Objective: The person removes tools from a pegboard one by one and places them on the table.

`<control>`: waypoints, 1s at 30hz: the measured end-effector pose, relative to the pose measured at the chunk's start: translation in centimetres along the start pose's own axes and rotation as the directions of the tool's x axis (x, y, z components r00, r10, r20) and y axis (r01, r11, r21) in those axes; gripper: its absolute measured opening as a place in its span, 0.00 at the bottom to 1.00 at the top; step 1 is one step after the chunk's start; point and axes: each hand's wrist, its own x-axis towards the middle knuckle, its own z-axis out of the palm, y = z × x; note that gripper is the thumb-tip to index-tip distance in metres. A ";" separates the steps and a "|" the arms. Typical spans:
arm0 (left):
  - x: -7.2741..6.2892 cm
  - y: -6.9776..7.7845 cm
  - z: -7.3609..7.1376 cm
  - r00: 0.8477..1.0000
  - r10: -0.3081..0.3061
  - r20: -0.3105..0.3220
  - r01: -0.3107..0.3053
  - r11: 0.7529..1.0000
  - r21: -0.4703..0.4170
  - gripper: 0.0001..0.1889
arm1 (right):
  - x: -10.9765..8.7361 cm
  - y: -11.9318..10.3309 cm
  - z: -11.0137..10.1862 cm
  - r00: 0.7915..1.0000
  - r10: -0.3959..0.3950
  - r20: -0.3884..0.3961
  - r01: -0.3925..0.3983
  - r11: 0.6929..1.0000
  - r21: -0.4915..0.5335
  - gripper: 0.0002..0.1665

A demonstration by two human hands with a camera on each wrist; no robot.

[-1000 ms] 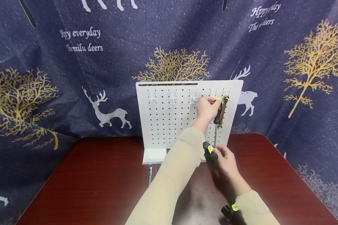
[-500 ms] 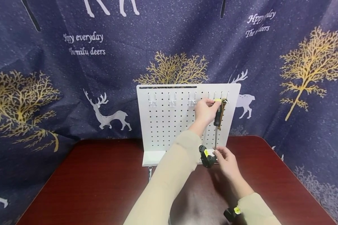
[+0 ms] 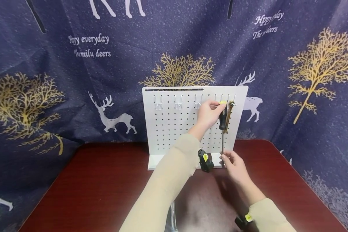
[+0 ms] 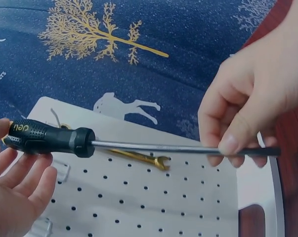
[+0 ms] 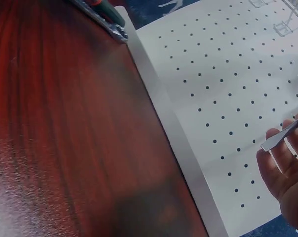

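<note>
A flat-tip screwdriver (image 3: 222,120) with a black handle stands upright, handle up, in front of the white pegboard (image 3: 177,129). At its yellow-topped handle end, my left hand (image 3: 207,115) pinches it with thumb and fingers. My right hand (image 3: 235,166) pinches the steel shaft low down, near the tip. The right wrist view shows the flat tip (image 5: 279,137) sticking out past the fingers of my right hand (image 5: 292,177). Just right of the handle, a golden wrench (image 3: 228,117) hangs from a hook on the board. The handle hides part of the hooks behind it.
Several white hooks (image 3: 178,102) line the board's upper part. The board's base (image 3: 154,161) rests on the dark red table (image 3: 104,187). A silver tool (image 3: 173,216) lies partly under my left sleeve. A green-and-red handle (image 5: 108,11) lies by the base.
Both hands keep their hold on the screwdriver, which has barely moved. My left hand and forearm have shifted slightly left, and the sleeve now covers the silver wrench seen earlier.
</note>
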 end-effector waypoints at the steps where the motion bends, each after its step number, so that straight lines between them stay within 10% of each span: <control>1: -0.2 -0.2 -0.2 1.000 0.003 0.015 -0.003 1.000 0.007 0.17 | -0.2 0.0 0.1 1.000 0.002 0.011 -0.002 1.000 -0.005 0.12; 16: -1.4 -3.1 -3.3 0.985 0.053 0.167 -0.065 0.996 0.063 0.18 | -2.0 -0.1 1.9 0.969 -0.122 0.213 0.116 0.992 0.039 0.11; 30: -3.2 -6.1 -5.8 0.976 -0.027 0.217 0.015 0.998 0.059 0.19 | -3.9 0.0 3.9 0.922 -0.124 0.367 0.111 0.992 0.058 0.09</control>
